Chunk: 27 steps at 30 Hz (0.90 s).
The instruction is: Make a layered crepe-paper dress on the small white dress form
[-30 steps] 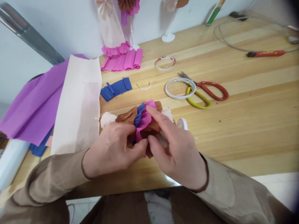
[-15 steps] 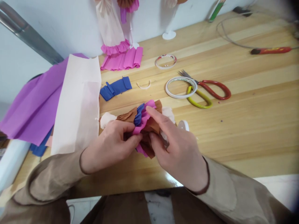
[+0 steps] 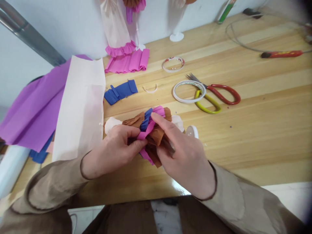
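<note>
A small ruffled crepe-paper dress [image 3: 158,133], layered in brown, blue, pink and white, lies sideways over the table's near part. Its white gathered end points left, and a white round base [image 3: 192,131] shows at its right. My left hand [image 3: 117,146] pinches the edge of the pink ruffle between thumb and index finger. My right hand [image 3: 184,156] is around the dress's right part, its index fingertip pressing on the pink layer and its thumb by the brown one. The folds under the right palm are hidden.
Behind lie a blue crepe strip [image 3: 121,92], pink pleated paper [image 3: 128,61], two tape rolls [image 3: 175,95] [image 3: 163,66] and scissors [image 3: 225,92]. White [image 3: 78,113] and purple sheets [image 3: 39,104] cover the left. A red-handled tool [image 3: 282,54] with a cord lies far right.
The pink ruffle is pulled slightly downward and left, and more of the blue and brown layers shows. My right hand has shifted a little left. Both hands keep their hold.
</note>
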Each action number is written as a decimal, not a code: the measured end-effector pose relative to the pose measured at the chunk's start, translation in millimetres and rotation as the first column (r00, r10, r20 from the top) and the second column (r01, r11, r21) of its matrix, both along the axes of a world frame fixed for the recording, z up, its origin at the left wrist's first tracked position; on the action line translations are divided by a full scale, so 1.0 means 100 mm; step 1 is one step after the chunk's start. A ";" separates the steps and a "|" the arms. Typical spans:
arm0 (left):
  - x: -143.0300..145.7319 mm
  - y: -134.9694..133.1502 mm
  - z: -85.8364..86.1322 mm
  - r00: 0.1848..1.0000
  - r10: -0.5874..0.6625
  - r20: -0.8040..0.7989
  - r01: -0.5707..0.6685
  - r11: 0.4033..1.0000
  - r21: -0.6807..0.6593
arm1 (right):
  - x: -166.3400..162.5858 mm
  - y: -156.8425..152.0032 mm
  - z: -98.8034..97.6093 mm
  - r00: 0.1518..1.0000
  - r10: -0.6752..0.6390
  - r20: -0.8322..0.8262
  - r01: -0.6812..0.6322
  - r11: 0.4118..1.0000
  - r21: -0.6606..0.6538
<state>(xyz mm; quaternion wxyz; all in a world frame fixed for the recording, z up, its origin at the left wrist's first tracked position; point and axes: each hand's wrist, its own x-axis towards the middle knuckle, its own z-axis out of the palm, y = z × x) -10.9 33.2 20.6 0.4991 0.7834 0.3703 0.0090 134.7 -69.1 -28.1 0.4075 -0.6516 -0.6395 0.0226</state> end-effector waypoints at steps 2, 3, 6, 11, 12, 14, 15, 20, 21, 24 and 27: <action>0.00 0.02 0.00 1.000 -0.022 -0.011 0.021 0.999 -0.047 | 0.00 0.01 0.00 1.000 0.005 0.011 -0.005 1.000 0.003; -0.01 0.03 0.01 0.999 -0.031 -0.010 0.030 0.997 -0.066 | 0.00 0.01 0.01 1.000 0.005 0.013 -0.005 1.000 0.000; -0.01 0.05 0.01 0.999 -0.049 0.001 0.049 0.995 -0.090 | 0.00 0.00 0.02 1.000 0.006 0.000 -0.006 1.000 -0.018; -0.02 0.02 -0.01 0.999 -0.038 -0.030 0.038 0.999 0.006 | -0.02 -0.03 0.07 0.988 0.063 -0.139 -0.071 0.996 -0.057; -0.03 0.01 -0.01 0.999 -0.033 -0.027 0.033 0.999 0.021 | -0.03 -0.03 0.08 0.987 0.056 -0.151 -0.065 0.996 -0.053; -0.03 -0.01 -0.02 0.999 -0.029 -0.018 0.029 0.999 0.014 | -0.03 -0.02 0.08 0.990 0.028 -0.139 -0.034 0.999 -0.039; -0.03 -0.02 -0.02 1.000 -0.029 -0.011 0.029 1.000 -0.002 | -0.04 -0.02 0.07 0.992 0.012 -0.124 -0.016 0.999 -0.032; -0.03 -0.02 -0.03 0.999 -0.037 0.010 0.037 0.998 -0.055 | -0.03 0.00 0.03 0.997 -0.029 -0.067 0.026 0.998 -0.051; -0.03 -0.01 -0.03 0.999 -0.036 0.007 0.037 0.998 -0.055 | -0.02 0.01 0.03 0.998 -0.034 -0.059 0.031 0.998 -0.047; -0.03 -0.01 0.00 0.999 -0.049 0.001 0.049 0.996 -0.074 | -0.02 0.02 0.02 0.998 -0.046 -0.039 0.045 0.999 -0.018; -0.04 -0.01 0.03 0.998 -0.060 -0.014 0.060 0.998 0.025 | -0.02 0.02 0.03 0.998 -0.041 -0.041 0.041 0.999 -0.004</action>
